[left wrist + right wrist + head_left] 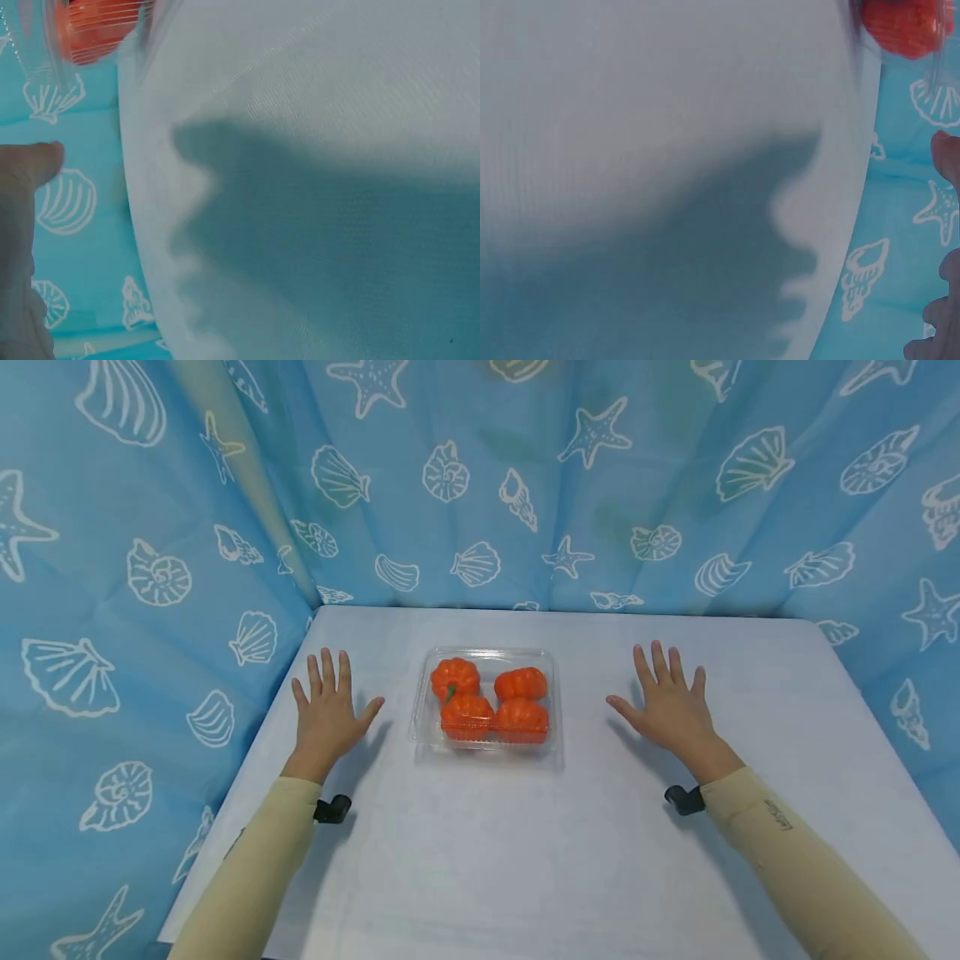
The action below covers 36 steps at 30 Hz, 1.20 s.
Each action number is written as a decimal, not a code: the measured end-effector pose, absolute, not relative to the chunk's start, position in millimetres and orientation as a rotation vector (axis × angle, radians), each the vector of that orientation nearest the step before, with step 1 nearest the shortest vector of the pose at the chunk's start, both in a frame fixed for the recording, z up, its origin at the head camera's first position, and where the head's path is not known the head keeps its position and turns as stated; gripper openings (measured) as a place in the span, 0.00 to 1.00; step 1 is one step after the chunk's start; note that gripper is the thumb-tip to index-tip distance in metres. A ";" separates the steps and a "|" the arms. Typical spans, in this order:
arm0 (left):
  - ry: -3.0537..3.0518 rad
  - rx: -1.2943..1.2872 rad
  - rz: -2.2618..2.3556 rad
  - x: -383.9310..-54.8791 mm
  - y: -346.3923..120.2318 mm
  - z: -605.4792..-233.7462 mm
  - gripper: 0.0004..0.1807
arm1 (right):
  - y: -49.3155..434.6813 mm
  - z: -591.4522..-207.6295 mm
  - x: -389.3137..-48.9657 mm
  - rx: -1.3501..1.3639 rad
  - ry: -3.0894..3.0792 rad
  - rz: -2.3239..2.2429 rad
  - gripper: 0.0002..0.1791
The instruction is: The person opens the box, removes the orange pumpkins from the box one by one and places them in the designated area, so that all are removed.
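Observation:
Several small orange pumpkins [522,720] sit inside a clear plastic box [557,693] near the far middle of the table. One pumpkin shows a green stem. To the left of the box, my left hand [325,718] is held palm down with its fingers spread, holding nothing. My right hand [671,706] is spread the same way on the box's right side, also apart from it. Each hand casts a shadow on the cloth. Both wrist views catch a corner of the box with an orange pumpkin [97,30] at the top, and part of the hand at the side.
A white cloth [525,860] covers the table. Blue curtains [480,485] printed with white shells and starfish hang behind it and along both sides. Dark wrist cameras [332,809] are strapped over the beige sleeves [810,868].

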State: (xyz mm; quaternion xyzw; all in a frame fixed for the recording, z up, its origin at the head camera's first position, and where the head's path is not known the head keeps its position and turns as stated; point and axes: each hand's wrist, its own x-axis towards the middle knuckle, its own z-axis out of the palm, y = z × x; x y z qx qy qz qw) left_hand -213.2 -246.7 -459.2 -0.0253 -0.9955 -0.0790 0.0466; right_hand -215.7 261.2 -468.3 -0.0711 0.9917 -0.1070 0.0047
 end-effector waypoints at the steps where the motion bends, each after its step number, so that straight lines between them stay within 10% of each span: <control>1: -3.038 -0.081 -0.237 -213.2 -246.4 -458.6 0.55 | 260.6 -467.8 -214.9 -0.226 3.112 -0.329 0.57; 36: -2.823 -0.280 -1.102 -185.2 -209.8 -464.5 0.32 | 205.2 -453.4 -181.1 -0.447 2.981 -0.969 0.30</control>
